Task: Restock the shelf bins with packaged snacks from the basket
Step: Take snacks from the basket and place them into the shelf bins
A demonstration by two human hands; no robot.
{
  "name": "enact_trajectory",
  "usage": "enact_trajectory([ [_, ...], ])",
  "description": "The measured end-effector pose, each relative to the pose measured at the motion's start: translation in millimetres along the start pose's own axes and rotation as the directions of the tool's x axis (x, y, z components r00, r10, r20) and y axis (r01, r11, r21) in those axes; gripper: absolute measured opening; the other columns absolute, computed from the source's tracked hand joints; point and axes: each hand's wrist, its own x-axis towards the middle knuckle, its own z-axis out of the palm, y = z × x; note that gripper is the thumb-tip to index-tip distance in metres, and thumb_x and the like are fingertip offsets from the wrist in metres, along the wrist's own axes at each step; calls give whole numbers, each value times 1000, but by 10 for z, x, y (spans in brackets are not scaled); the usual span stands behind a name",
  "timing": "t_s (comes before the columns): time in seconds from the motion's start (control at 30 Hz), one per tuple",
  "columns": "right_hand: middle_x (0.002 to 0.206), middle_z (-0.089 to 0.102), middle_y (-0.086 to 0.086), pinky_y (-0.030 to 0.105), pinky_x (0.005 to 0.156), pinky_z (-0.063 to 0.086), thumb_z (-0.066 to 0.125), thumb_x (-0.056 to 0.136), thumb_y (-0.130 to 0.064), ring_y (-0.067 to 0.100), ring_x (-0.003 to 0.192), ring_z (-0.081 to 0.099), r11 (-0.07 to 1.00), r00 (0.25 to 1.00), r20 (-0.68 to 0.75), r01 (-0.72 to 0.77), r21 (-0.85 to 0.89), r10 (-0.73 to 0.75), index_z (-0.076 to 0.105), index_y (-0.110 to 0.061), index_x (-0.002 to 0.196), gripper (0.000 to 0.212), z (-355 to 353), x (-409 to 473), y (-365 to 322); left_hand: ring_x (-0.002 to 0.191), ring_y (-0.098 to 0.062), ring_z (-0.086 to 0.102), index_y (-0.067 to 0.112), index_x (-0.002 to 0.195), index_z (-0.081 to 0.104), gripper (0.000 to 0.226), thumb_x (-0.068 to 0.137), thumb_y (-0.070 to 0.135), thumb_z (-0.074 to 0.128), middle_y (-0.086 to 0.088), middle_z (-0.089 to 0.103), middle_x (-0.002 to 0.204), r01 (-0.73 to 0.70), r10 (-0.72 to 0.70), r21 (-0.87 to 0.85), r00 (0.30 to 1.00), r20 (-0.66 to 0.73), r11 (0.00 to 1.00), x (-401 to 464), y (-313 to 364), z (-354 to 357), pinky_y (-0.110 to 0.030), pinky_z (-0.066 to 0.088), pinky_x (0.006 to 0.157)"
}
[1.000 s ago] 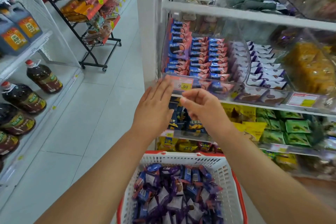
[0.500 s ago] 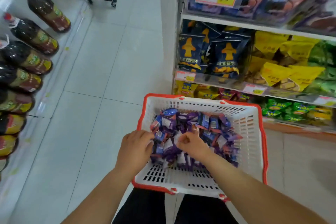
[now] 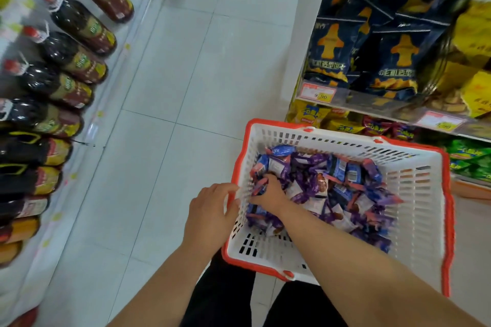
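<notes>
Snacks (image 3: 332, 188) heaped in basket (image 3: 414, 210) on floor before shelf (image 3: 372, 106). Small foil-wrapped packs, purple and blue: likely light, crinkly, slick, contents crushable; best pinched by sealed ends or scooped by handful, loosely. Right hand (image 3: 268, 194) buried in pile at basket's left side, fingers curled into packs; whether anything held, cannot tell. Left hand (image 3: 212, 210) grips basket's left wall, fingers curled over rim. Pack print too blurred. Price tag (image 3: 318, 93) reads roughly "9.90".
</notes>
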Motion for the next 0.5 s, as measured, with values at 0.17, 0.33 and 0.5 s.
enact_trajectory([
  [0.17,100,67,12,25,64,50,84,76,-19,18,82,66,948,998,49,30,318,-48,53,-11,100,39,-377,-562,-279,111,-6,55,30,118,59,21,98,28,56,14,61,121,141,-131,-246,990,57,959,14,55,-58,-21,42,87],
  [0.33,107,67,8,27,58,48,71,79,-25,23,79,66,763,974,143,43,645,-176,48,-19,119,46,-1017,-1304,-859,106,-8,62,30,127,47,30,100,42,46,8,61,126,317,-198,-564,944,263,762,85,455,-188,-16,45,76],
  [0.5,90,71,2,27,57,48,65,59,-23,18,70,65,697,937,210,47,716,-279,48,-13,120,65,-1500,-1774,-1256,110,-24,67,15,124,61,34,99,36,51,-7,72,114,444,21,-778,863,505,443,97,992,-333,-37,50,97],
])
